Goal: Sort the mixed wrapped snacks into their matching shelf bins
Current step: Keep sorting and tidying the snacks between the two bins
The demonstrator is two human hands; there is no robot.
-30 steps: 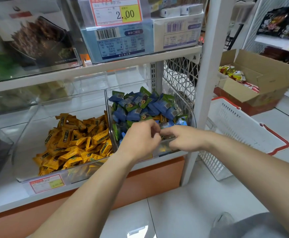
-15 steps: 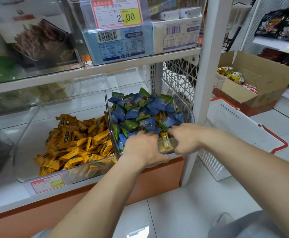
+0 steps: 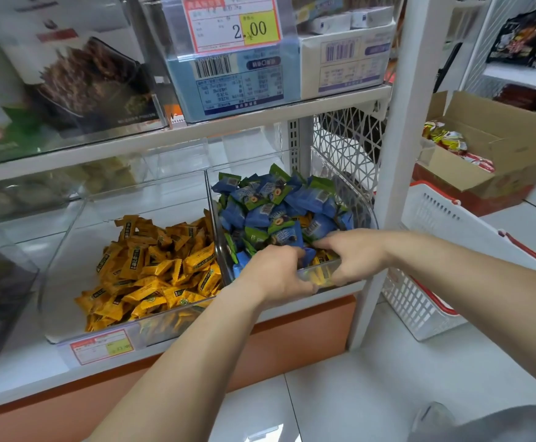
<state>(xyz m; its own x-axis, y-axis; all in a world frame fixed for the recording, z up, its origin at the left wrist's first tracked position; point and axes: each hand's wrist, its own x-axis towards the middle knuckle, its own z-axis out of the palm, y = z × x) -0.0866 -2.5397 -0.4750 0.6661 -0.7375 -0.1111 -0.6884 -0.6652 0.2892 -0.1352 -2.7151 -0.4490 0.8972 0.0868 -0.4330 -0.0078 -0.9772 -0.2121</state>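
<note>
At the front lip of the clear plastic bin, both hands are in, two of them, side by side and nearly touching! The left hand has its fingers curled down into the blue and green wrapped snacks heaped in that bin, far too many to count. Whether it holds anything cannot be told; the fingertips are buried. The right hand points one finger leftward over the pile, the rest curled at the bin's front wall, grip unclear too. A few stray yellow wrappers peek out between the hands. Left of that bin sits a second clear plastic bin, holding only yellow wrapped snacks, dozens. Right of it: one white plastic basket with red handles, and beyond that one open brown cardboard box.
</note>
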